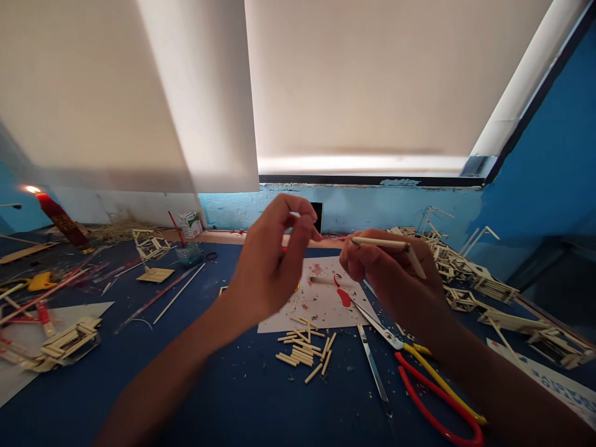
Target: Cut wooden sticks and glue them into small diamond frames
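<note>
Left hand (pixel 272 261) and right hand (pixel 395 264) hang apart — whether the left's curled fingers hold anything I cannot tell — while the right pinches an angled stick piece (pixel 379 243) right of centre, which a slackened grip could drop among the cut sticks (pixel 302 358), lower centre.

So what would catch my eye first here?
Probably the right hand, pinching a pale stick right of centre, and the left hand raised just left of centre. Next, the burning red candle at far left, then the red-and-yellow-handled scissors at lower right.
</note>
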A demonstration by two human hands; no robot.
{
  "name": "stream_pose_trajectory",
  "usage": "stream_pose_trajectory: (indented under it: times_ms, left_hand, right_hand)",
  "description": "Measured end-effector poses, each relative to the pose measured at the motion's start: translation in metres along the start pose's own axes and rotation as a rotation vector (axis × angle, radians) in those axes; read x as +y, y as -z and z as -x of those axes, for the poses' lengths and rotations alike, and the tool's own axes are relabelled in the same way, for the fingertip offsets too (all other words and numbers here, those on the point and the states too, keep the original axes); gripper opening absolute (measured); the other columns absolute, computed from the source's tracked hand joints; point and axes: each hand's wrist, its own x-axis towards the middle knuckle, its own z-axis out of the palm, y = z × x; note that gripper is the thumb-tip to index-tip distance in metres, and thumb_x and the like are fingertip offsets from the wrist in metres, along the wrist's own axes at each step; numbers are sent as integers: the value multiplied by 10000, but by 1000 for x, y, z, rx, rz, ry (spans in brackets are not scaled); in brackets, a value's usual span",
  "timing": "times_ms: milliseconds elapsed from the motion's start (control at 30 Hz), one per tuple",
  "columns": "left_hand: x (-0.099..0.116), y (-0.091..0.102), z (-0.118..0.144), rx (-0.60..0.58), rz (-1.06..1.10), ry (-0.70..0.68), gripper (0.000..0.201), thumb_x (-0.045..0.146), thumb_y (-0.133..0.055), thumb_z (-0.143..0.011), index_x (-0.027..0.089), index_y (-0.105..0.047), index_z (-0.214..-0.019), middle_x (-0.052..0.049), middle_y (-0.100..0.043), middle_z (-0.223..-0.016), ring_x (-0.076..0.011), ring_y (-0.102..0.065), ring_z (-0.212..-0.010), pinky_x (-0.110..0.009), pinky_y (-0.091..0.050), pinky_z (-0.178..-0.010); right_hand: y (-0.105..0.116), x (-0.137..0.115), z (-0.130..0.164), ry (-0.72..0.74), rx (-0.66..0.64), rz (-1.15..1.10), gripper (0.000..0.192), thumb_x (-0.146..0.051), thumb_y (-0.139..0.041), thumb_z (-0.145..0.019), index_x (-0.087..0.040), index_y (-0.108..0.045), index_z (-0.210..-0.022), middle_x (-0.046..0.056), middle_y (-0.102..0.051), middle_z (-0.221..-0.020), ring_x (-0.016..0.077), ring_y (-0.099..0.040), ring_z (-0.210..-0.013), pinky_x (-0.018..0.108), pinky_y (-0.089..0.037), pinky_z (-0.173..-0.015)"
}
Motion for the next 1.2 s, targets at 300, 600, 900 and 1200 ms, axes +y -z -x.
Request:
stream_pose_trajectory:
  times_ms: [300, 600, 900, 1200]
  left_hand:
    - [-48, 33, -29, 123, 120, 84, 296, 368, -544, -1043, 226, -586, -786, 10, -599, -812, -138, -678, -694, -315, -541, -745]
    - [-24, 33, -21, -7, 361, 185, 67, 284, -787, -912, 225, -790, -880, -20, -800, -776, -203, -805, -748, -337, -657, -810]
    - [-19, 31, -20, -37, 371, 204, 153, 284, -715, -969, 211, -787, -856, -29, -805, -797, -177, -792, -767, -290, -660, -813]
    - [-15, 38, -17, -76, 402, 191, 161, 82, -801, -834, 238, -836, -853, 12, -818, -738, -178, -813, -735, -262, -689, -749]
  right_hand:
    - [18, -18, -5, -14, 32, 86, 311, -321, -606, -1049, -217, -690, -768, -8, -560, -699, 150, -519, -669, 332, -403, -619]
    - [26, -30, -7, 4, 22, 127, 325, -327, -591, -1058, -223, -682, -764, -7, -556, -693, 159, -525, -682, 340, -392, -622]
    - [28, -31, -6, -8, -27, 145, 325, -353, -610, -1050, -222, -692, -764, -6, -590, -681, 159, -560, -686, 337, -413, -618]
    - [32, -31, -8, -2, -44, 120, 304, -348, -615, -1047, -219, -716, -791, 7, -618, -722, 144, -547, -679, 317, -406, -578]
